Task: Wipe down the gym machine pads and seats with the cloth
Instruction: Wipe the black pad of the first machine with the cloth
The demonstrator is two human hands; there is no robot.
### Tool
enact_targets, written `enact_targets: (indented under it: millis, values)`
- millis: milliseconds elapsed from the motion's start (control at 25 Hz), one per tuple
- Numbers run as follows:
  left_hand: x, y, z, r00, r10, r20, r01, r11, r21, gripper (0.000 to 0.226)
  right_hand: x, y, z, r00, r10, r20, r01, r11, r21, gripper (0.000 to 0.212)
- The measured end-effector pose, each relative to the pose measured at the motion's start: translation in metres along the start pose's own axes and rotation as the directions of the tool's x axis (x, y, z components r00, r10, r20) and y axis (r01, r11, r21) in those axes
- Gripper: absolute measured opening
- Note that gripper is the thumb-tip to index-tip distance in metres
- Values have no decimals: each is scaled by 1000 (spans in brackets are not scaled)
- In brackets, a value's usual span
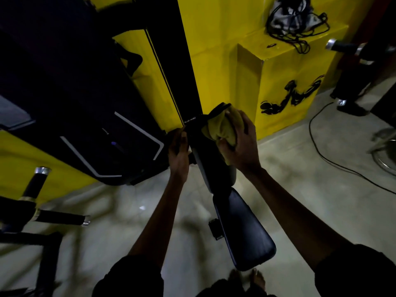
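Right fingers [248,123] bunching cloth [222,127] on lengthwise back pad [215,168], left fingers [182,138] gripping its edge

Crumpled yellow cloth [222,127] lies against upright black back pad [212,159].

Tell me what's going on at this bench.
A person is wiping a gym bench. The right hand grips a bunched yellow cloth and presses it against the upper part of the black back pad. The left hand holds the pad's left edge. The seat pad, nearer the person, is not being touched.
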State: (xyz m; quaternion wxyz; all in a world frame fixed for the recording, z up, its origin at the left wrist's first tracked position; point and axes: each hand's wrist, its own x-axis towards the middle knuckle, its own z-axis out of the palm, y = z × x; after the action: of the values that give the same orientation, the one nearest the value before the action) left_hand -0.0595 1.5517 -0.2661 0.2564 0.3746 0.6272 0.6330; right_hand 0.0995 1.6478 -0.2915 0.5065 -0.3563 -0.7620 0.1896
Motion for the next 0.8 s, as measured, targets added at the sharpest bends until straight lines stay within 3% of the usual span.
enact_targets:
  millis: [120,200,280,360,480,680,800]
  values:
    - [0,-9,1,998,-48,-29,50,997,58,49,24,-12,0,987,162,-10,-162,986,42,67]
    - [-3,-11,6,999,-15,-48,21,992,124,53,38,-7,-2,999,49,3,-48,999,-16,62]
    - [-7,-13,15,999,-19,-33,23,991,134,55,30,12,-3,999,25,43,-30,992,119,59]
    - [-12,-17,19,999,-23,-40,28,990,138,56,8,30,-1,988,123,92,-145,950,278,49]
    - [-12,-22,29,999,-14,-42,20,988,151,59,-3,31,7,959,259,115,-282,914,292,44]
    - [-18,-15,48,983,-57,-176,81,988,133,54,15,32,3,990,66,126,-103,944,313,64]
    - [-23,-16,56,966,-97,-238,146,969,198,55,-11,66,11,968,87,235,-157,940,302,65]
